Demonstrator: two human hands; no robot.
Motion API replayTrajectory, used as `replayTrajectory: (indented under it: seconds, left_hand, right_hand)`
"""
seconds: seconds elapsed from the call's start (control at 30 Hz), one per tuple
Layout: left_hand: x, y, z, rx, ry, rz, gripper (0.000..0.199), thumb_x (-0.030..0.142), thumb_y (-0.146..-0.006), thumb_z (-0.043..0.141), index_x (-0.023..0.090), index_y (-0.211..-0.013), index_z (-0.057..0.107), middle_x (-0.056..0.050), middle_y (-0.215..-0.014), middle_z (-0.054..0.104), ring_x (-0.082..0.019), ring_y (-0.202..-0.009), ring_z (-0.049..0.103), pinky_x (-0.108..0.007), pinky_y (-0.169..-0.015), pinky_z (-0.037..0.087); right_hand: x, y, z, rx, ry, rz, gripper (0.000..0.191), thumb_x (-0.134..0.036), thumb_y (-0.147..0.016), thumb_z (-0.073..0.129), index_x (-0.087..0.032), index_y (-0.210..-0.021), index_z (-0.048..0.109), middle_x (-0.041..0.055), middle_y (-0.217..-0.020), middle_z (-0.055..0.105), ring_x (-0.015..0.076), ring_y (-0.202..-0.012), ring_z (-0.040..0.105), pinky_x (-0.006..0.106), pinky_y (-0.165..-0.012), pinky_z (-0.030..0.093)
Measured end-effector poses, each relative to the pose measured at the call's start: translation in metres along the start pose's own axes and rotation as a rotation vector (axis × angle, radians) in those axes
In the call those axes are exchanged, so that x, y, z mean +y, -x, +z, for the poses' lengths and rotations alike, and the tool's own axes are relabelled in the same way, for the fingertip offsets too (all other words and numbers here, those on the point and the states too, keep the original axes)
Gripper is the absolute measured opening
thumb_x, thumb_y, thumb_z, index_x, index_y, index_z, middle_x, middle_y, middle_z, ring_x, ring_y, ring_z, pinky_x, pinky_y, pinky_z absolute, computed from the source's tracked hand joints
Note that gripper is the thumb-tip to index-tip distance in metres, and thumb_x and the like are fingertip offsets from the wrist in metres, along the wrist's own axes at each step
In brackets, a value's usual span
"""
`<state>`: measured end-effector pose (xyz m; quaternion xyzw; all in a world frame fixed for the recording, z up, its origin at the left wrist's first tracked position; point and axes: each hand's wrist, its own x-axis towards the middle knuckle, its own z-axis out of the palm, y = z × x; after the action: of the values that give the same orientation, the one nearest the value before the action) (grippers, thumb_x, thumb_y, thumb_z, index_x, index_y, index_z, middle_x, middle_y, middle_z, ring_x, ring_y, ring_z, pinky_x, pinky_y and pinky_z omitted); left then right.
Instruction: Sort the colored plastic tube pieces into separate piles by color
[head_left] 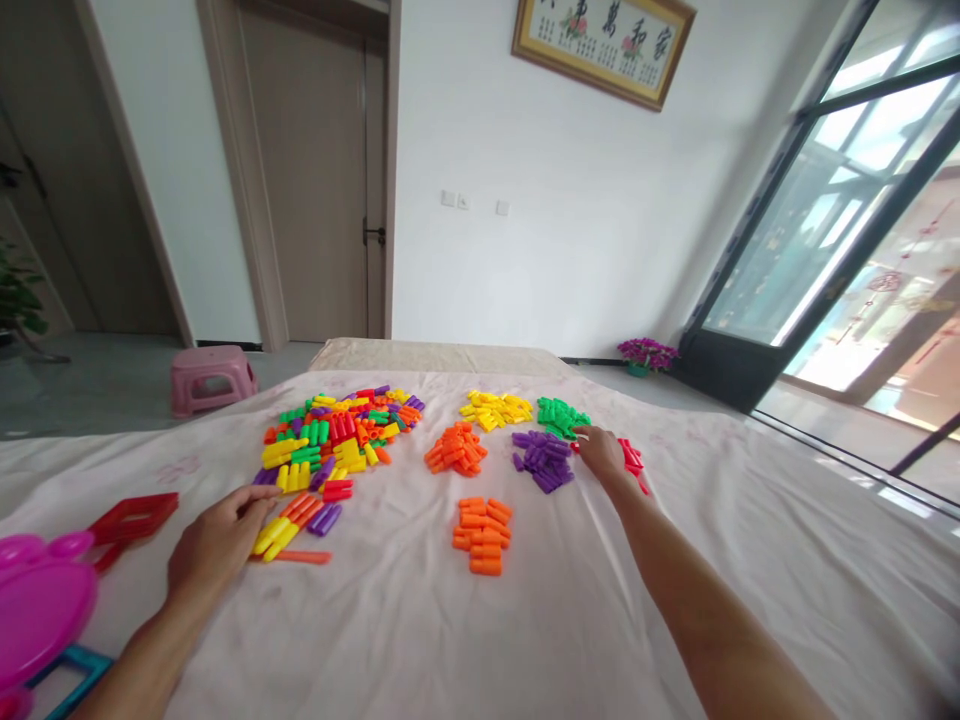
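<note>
steadily | hands well apart; left hand [217, 538] beside mixed pile [343, 428]; right hand [602, 458] at red pile [632, 457]; fingertip grips too small to tell | keep purple pile [545, 462] undisturbed

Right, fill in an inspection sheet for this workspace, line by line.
Surface: pale cloth, wrinkled.
Blocks: a mixed pile on the left; separate piles in yellow, green, orange, purple and red; a second orange group nearer the camera.
Clutter: pink toy, red plastic piece, blue piece and orange stick, all on the left.
Left hand: at the mixed pile's near edge; grip unclear.
Right hand: partly covering the red pile; grip unclear.
Cables: nothing seen.
Surroundings: pink stool, closed door, framed picture, purple flowers.
</note>
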<state>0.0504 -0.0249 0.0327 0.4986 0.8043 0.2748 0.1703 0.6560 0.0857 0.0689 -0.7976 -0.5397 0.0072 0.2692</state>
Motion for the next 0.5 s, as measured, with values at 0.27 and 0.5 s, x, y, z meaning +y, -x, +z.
replayTrajectory:
  seconds: [0.27, 0.5]
  left_hand:
    - [0.000, -0.001, 0.002, 0.031, -0.004, -0.008, 0.039, 0.052, -0.087, 0.048, 0.032, -0.109, 0.074, -0.001, -0.102, 0.076, -0.024, -0.085, 0.064, -0.028, -0.067, 0.043]
    - [-0.004, -0.004, 0.003, 0.049, -0.001, 0.020, 0.039, 0.050, -0.087, 0.050, 0.030, -0.109, 0.075, -0.003, -0.101, 0.076, -0.024, -0.083, 0.064, -0.028, -0.066, 0.043]
  right_hand:
    - [0.024, 0.005, 0.004, -0.077, 0.462, -0.152, 0.032, -0.031, -0.095, 0.045, -0.025, -0.110, 0.072, 0.0133, -0.119, 0.068, 0.0310, -0.126, 0.048, 0.051, -0.106, 0.026]
    - [0.033, 0.000, -0.004, 0.009, 0.404, -0.062, 0.033, -0.029, -0.092, 0.046, -0.022, -0.106, 0.076, 0.0186, -0.120, 0.068, 0.0337, -0.118, 0.054, 0.051, -0.102, 0.034]
